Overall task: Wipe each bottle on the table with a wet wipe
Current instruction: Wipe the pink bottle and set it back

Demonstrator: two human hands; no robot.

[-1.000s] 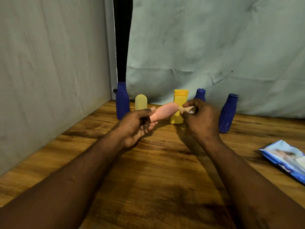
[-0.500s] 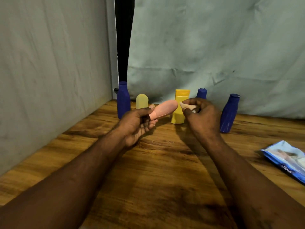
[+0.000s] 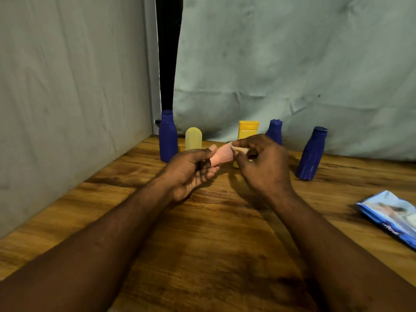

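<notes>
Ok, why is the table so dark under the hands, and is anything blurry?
Head view: the light is dim and warm; the left hand and right hand throw soft shadows on the brown wooden table; the small pink plastic bottle and crumpled pale wet wipe they hold look slightly soft, not sharp.

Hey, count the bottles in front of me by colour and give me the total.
Dark blue bottles: 3
Bright yellow bottle: 1
Pale yellow bottle: 1
Pink bottle, held in the left hand: 1
Total: 6
</notes>
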